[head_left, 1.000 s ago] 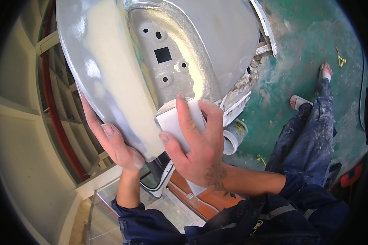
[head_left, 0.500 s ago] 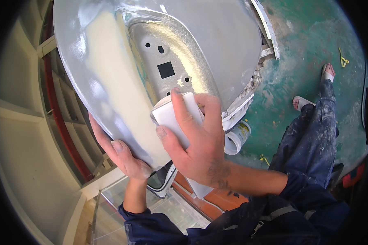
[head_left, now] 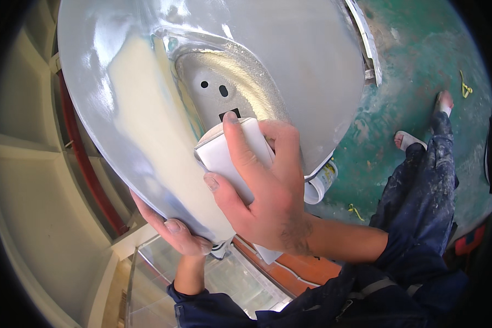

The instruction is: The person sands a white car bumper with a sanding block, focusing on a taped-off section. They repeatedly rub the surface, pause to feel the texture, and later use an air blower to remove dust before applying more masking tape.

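Observation:
A large grey metal car panel (head_left: 317,71) fills the upper middle, tilted, with a smooth cream strip of body filler (head_left: 147,126) along its left side. Beside the strip lies an oval recess (head_left: 199,104) with round holes and a square one, partly covered. My right hand (head_left: 270,188) grips a white-backed sanding block (head_left: 227,156), pressed on the panel at the recess's lower end; thumb and forefinger lie over its top. At the panel's lower left edge, my left hand (head_left: 175,232) clasps the rim, thumb visible and some fingers hidden.
Cream wall framing (head_left: 27,186) and a red pipe (head_left: 85,164) run down the left. A white bucket (head_left: 320,183) stands on the green floor (head_left: 421,49) right of the panel. Yellow scraps (head_left: 464,85) lie there too. An orange surface (head_left: 306,268) shows below my right forearm.
The sanding block has slid up along the panel with my right hand and now covers part of the square hole. The panel sits lower in view; my left hand stays on its edge.

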The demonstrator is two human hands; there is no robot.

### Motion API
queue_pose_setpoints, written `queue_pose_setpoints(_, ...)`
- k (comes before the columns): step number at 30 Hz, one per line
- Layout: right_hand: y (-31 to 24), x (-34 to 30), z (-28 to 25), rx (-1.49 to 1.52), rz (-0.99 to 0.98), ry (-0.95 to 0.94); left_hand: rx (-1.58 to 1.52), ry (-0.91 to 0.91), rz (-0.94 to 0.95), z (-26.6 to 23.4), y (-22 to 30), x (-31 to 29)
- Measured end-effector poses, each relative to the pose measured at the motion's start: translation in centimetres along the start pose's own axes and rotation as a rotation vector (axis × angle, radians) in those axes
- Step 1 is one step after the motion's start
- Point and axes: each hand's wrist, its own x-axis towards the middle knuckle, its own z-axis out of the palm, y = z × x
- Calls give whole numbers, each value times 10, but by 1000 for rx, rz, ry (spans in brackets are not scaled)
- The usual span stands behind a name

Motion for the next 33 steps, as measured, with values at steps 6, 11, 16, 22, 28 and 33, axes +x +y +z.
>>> queue_pose_setpoints(6, 6, 22, 8, 44, -30, 6, 69, 119, -25, 2, -10, -5)
queue_pose_setpoints(11, 8, 23, 3, 30, 9, -14, 29, 18, -87, -1, -9, -9)
queue_pose_setpoints(16, 8, 30, 0, 101, 95, -98, 60, 30, -94, -2, -14, -15)
queue_pose_setpoints(22, 10, 40, -7, 145, 148, -128, 51, 35, -104, 2, -17, -15)
queue_pose_setpoints(28, -1, 27, -22, 286, 175, -63, 75, 55, -122, -11, -31, -32)
queue_pose_setpoints(33, 0, 49, 5, 329, 114, 6, 64, -30, -110, -22, -38, -39)
